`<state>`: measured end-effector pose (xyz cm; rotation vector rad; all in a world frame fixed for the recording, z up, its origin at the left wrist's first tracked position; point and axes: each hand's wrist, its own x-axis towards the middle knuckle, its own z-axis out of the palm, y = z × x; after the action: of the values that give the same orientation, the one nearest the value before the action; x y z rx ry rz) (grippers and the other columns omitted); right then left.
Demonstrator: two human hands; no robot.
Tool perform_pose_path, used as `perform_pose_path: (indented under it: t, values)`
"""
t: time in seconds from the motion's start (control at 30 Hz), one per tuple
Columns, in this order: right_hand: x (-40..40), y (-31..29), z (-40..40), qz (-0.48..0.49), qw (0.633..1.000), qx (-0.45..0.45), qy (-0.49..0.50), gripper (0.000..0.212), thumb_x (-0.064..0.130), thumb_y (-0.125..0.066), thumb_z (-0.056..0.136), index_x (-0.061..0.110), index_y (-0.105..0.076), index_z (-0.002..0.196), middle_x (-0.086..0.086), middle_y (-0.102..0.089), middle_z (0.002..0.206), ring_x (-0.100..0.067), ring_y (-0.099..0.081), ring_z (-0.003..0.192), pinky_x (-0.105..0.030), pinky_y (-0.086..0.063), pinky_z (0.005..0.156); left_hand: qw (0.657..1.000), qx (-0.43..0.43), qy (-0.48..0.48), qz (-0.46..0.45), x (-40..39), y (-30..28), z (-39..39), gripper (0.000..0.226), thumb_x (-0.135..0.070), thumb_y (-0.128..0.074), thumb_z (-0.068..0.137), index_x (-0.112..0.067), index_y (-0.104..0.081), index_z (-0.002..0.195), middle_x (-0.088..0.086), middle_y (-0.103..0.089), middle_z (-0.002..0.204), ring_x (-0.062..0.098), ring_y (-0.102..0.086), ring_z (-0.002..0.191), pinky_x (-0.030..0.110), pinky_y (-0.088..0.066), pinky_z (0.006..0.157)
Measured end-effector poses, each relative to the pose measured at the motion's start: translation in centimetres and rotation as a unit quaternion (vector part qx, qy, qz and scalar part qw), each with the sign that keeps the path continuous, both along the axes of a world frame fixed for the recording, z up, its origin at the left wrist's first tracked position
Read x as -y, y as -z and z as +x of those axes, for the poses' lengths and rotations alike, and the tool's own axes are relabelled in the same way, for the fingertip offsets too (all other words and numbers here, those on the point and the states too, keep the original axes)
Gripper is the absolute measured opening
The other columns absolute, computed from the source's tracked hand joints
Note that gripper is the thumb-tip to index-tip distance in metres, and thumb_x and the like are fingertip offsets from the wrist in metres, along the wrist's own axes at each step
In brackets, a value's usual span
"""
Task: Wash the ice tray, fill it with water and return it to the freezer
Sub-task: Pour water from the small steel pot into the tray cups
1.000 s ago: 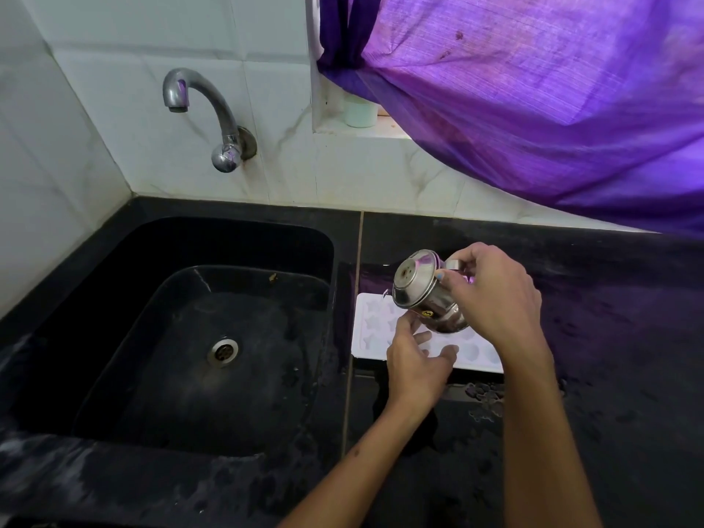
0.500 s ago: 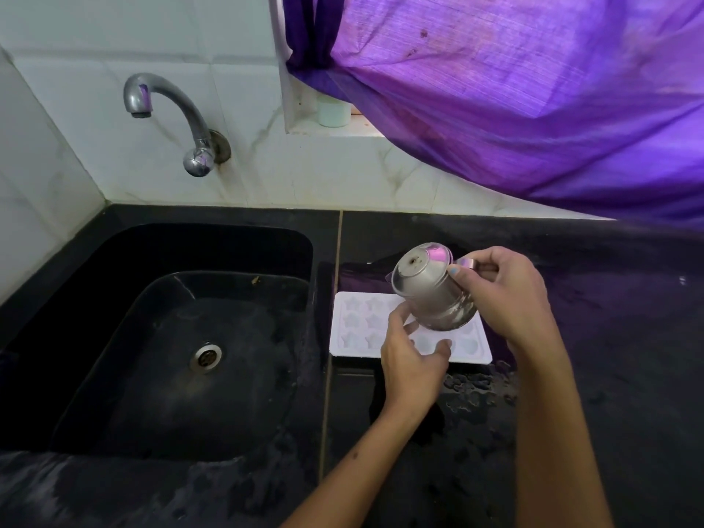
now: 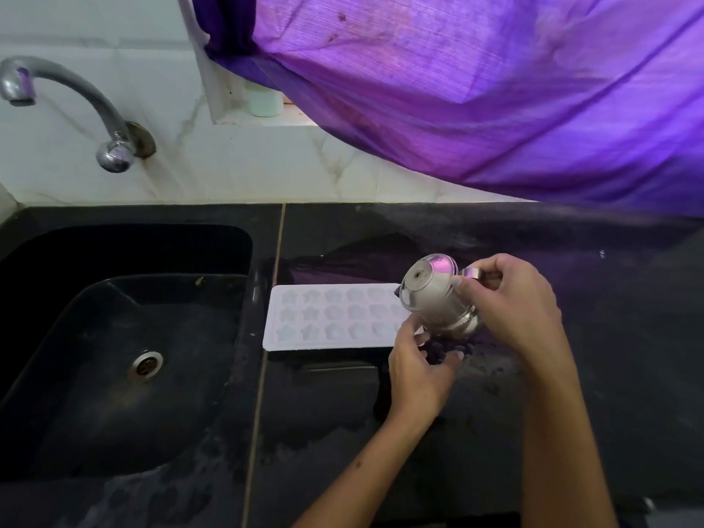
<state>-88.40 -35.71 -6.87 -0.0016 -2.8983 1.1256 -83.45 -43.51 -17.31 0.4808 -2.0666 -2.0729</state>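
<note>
A white ice tray (image 3: 331, 318) with star-shaped cells lies flat on the black counter (image 3: 571, 375), just right of the sink. My right hand (image 3: 514, 302) grips the handle of a small steel mug (image 3: 434, 295), tipped mouth-down over the tray's right end. My left hand (image 3: 419, 367) rests at the tray's front right corner, fingers on its edge below the mug. The tray's right end is hidden by the mug and hands.
A black sink (image 3: 125, 352) with a metal drain (image 3: 145, 364) lies at the left, under a steel tap (image 3: 76, 108) on the white tiled wall. A purple curtain (image 3: 476, 89) hangs over the counter's back. The counter near the tray looks wet.
The view has swung right, so sink and tap sit further left. My right hand has carried the tipped mug toward the tray's right end; my left hand stays at the tray's corner.
</note>
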Motion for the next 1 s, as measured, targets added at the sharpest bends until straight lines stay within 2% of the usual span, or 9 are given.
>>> perform_pose_path:
  t: [0.1,0.23,0.43,0.67,0.83,1.0]
  values:
    - [-1.2,-0.1,0.1,0.031,1.0,0.0,-0.005,0.013,0.036,-0.066,0.085,0.028,-0.06,0.093,0.007,-0.064,0.092,-0.018,-0.058,0.087,-0.032,-0.038,0.069,1.0,0.002,0.02,0.016,-1.5,0.2,-0.2,0.052,-0.003,-0.073,0.075,-0.028,-0.049,0.114,-0.026,-0.054,0.094,-0.027,-0.052,0.08,-0.002,-0.041,0.065]
    - [-2.2,0.0,0.0,0.054,0.999,-0.003,-0.009,0.012,0.037,-0.066,0.086,0.029,-0.058,0.091,0.007,-0.063,0.091,-0.019,-0.058,0.086,-0.032,-0.04,0.07,0.999,0.014,0.025,0.017,-2.9,0.5,-0.4,0.051,-0.006,-0.074,0.073,-0.033,-0.047,0.108,-0.028,-0.055,0.097,-0.011,-0.055,0.092,-0.001,-0.042,0.067]
    - [-2.4,0.1,-0.2,0.085,0.996,-0.008,-0.023,0.013,0.037,-0.065,0.087,0.03,-0.054,0.086,0.007,-0.058,0.089,-0.02,-0.053,0.084,-0.032,-0.036,0.07,0.999,0.025,0.03,0.026,-3.5,1.1,-0.8,0.049,-0.007,-0.075,0.073,-0.028,-0.049,0.109,-0.022,-0.056,0.099,-0.004,-0.055,0.097,-0.001,-0.042,0.066]
    - [-2.3,0.5,-0.4,0.104,0.994,-0.012,-0.027,0.01,0.036,-0.064,0.088,0.029,-0.056,0.086,0.005,-0.059,0.092,-0.023,-0.054,0.085,-0.033,-0.038,0.069,0.998,0.031,0.02,0.042,-3.7,1.3,-1.1,0.046,-0.005,-0.075,0.074,-0.026,-0.047,0.104,-0.022,-0.053,0.095,0.002,-0.057,0.098,0.004,-0.044,0.07]
    - [-2.1,0.6,-0.5,0.114,0.993,-0.014,-0.032,0.01,0.035,-0.063,0.088,0.028,-0.056,0.086,0.004,-0.057,0.093,-0.023,-0.052,0.083,-0.033,-0.036,0.07,0.998,0.038,0.014,0.051,-3.7,1.5,-1.3,0.047,-0.005,-0.076,0.073,-0.024,-0.049,0.108,-0.018,-0.055,0.098,0.002,-0.058,0.097,0.023,-0.05,0.085]
    - [-2.0,0.6,-0.6,0.115,0.993,-0.017,-0.035,0.011,0.036,-0.063,0.088,0.029,-0.055,0.086,0.004,-0.058,0.094,-0.023,-0.052,0.083,-0.033,-0.037,0.07,0.998,0.035,0.011,0.06,-3.8,1.8,-1.5,0.046,-0.005,-0.075,0.073,-0.024,-0.049,0.106,-0.016,-0.056,0.101,0.004,-0.058,0.1,0.02,-0.048,0.082]
